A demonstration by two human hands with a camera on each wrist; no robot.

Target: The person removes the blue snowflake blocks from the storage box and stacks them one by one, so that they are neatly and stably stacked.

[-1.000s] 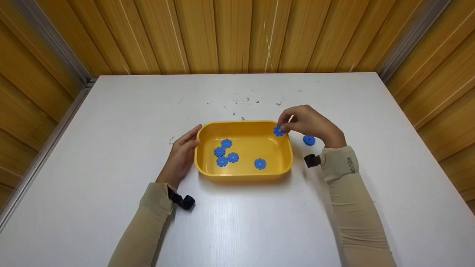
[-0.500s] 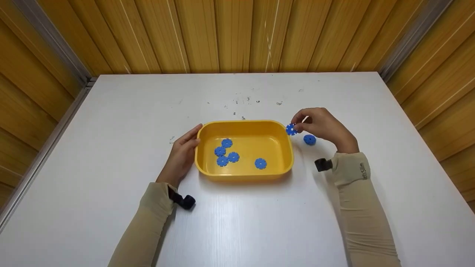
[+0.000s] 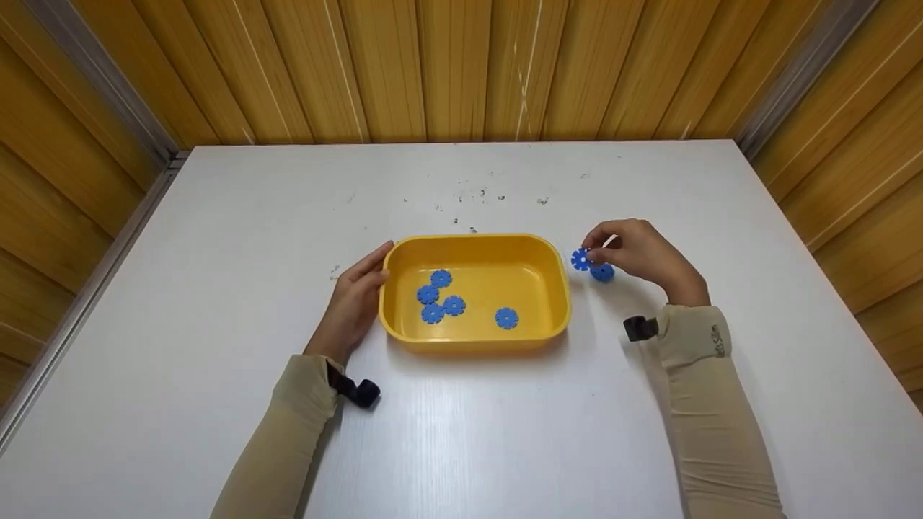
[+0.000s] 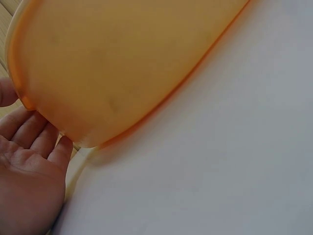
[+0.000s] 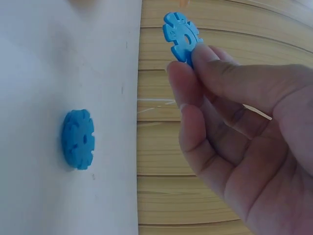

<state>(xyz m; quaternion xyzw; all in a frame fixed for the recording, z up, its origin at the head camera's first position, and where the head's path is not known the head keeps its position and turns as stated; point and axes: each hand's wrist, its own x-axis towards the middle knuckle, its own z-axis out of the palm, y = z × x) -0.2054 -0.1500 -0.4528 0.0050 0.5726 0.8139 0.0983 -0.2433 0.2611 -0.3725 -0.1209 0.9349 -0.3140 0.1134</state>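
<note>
Pinching a blue disc (image 3: 578, 261) just right of the yellow tray (image 3: 479, 288)

Left of centre: the left hand (image 3: 352, 303) grips the tray's left end, thumb at the rim, fingers against the outer wall. Tray sits mid-frame on the white table (image 3: 469, 447), long axis running left to right. Likely light, stiff plastic, smooth enough to slide; rim the surest hold.

Tray's left half: a cluster of four blue discs (image 3: 429, 296), lying flat. Lower right of the tray floor: a lone disc (image 3: 506, 322), also flat. Round, so no long axis.

Right of the tray: the right hand (image 3: 638, 252) pinches the blue disc by its edge between thumb and index finger, raised above the table. Right wrist view puts it at upper centre, tilted, face aslant, free notched edge toward the upper left. Judged very light, stiff, somewhat slick, not fragile; best taken near the edge, pads on both faces, centre hole uncovered.

Farther right: a small stack of blue discs (image 3: 604, 274), lying on the table, apart from the held one.
</note>
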